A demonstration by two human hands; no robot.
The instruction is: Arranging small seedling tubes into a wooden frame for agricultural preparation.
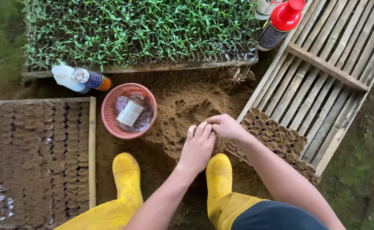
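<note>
A small object, too hidden to identify, is pinched between the fingertips of both hands above a mound of loose brown soil [182, 106] at the centre of the ground. The right hand [226, 127], reaching in from five o'clock, has its fingers [212, 120] pressed together on it; the left hand [198, 147], coming up from six o'clock, meets them with fingers [202, 129] extended and close together. The soil mound lies at eleven o'clock from the joined fingertips, just beyond them. At three o'clock, soil-filled pots [272, 132] sit packed in the corner of a bamboo slat rack [323, 64]. A pink basket [129, 110] holding plastic bags rests at nine o'clock, a filled tray [42, 157] beyond it. Seedlings [140, 30] stand at twelve. Yellow boots [127, 174] flank the arms.
</note>
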